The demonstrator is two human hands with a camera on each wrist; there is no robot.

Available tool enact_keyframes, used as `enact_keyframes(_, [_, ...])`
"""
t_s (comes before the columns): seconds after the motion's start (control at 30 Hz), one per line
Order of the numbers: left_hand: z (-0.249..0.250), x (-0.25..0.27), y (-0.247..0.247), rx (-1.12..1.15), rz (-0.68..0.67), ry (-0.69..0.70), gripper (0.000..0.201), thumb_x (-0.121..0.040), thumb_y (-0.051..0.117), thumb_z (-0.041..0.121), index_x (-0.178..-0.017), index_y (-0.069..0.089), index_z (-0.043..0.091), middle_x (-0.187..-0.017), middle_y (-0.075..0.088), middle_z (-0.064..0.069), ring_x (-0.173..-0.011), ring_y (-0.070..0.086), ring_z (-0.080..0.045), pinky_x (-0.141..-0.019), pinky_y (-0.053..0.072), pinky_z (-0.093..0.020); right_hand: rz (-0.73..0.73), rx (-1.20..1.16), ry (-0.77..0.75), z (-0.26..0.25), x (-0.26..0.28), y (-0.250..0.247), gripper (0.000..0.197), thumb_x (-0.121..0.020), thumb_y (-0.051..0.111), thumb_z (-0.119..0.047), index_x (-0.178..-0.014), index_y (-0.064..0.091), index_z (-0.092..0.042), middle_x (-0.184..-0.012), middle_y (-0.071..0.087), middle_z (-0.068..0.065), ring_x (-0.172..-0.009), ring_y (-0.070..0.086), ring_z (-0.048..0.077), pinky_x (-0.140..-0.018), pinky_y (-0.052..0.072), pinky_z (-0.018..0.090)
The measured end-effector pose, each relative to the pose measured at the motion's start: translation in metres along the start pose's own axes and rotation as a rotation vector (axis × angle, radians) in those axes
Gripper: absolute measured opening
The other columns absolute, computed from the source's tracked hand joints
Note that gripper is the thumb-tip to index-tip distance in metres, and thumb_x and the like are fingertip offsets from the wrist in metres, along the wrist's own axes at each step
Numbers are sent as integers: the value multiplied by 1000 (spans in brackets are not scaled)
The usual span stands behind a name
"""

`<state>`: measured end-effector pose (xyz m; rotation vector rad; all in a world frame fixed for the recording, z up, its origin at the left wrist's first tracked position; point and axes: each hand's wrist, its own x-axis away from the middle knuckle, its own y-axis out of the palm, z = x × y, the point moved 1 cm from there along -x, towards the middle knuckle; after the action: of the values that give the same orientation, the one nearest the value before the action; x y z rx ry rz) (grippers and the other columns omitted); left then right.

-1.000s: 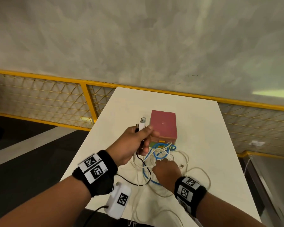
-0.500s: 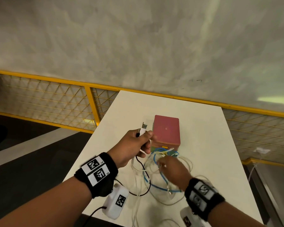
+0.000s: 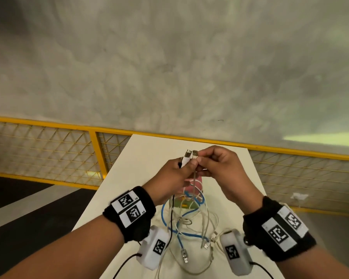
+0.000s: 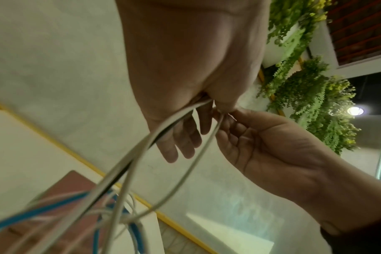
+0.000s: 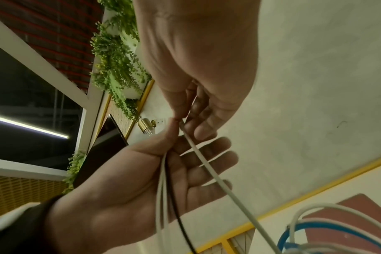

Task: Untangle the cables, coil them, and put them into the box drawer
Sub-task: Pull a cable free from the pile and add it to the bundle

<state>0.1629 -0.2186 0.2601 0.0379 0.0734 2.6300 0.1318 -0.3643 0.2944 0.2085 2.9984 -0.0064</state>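
Note:
Both hands are raised above the table in the head view. My left hand (image 3: 184, 164) pinches a white USB plug (image 3: 186, 158) together with a black cable. Close beside it, my right hand (image 3: 198, 158) pinches the end of a grey cable (image 3: 194, 153). A tangle of white, grey, blue and black cables (image 3: 185, 216) hangs from both hands. The red box (image 3: 198, 181) is mostly hidden behind the hands and cables. In the left wrist view, white and black cables (image 4: 163, 127) run out of my left pinch. The right wrist view shows the grey cable (image 5: 207, 165) leaving my right fingertips.
The white table (image 3: 149, 158) ends at a yellow mesh railing (image 3: 69, 154) with a grey wall behind. Loose plugs (image 3: 184, 256) dangle low near the table's front. A blue cable (image 5: 315, 226) loops over the red box (image 5: 359, 206).
Both hands have risen from the table, lifting the tangle. My right hand took a cable end out of the pile and brought it up beside the plugs in my left hand.

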Motion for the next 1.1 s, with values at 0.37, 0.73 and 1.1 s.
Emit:
enact_keyframes(0.37, [-17, 6, -1, 132, 131, -16, 33, -103, 47, 28, -104, 67, 1, -101, 73, -19, -96, 71, -37, -84, 58, -44, 61, -181, 352, 49, 33, 7, 22, -98, 51, -13, -83, 66, -7, -71, 68, 9, -58, 63, 19, -52, 49, 28])
enact_keyframes(0.73, [-18, 35, -2, 212, 131, -217, 42, -102, 48, 36, -70, 55, 10, -57, 54, -5, -40, 47, -14, -65, 51, -36, -42, -741, 899, 98, 21, 34, 45, -96, 42, -28, -71, 72, -4, -58, 65, 6, -50, 63, 22, -59, 43, 26])
enact_keyframes(1.1, [86, 81, -50, 427, -525, -292, 37, -89, 64, 44, -70, 52, 14, -60, 45, 0, -32, 36, 3, -35, 33, -13, 433, -961, 860, 168, -16, -23, 12, -84, 52, 11, -81, 52, -1, -73, 50, 10, -49, 52, 15, -36, 46, 17])
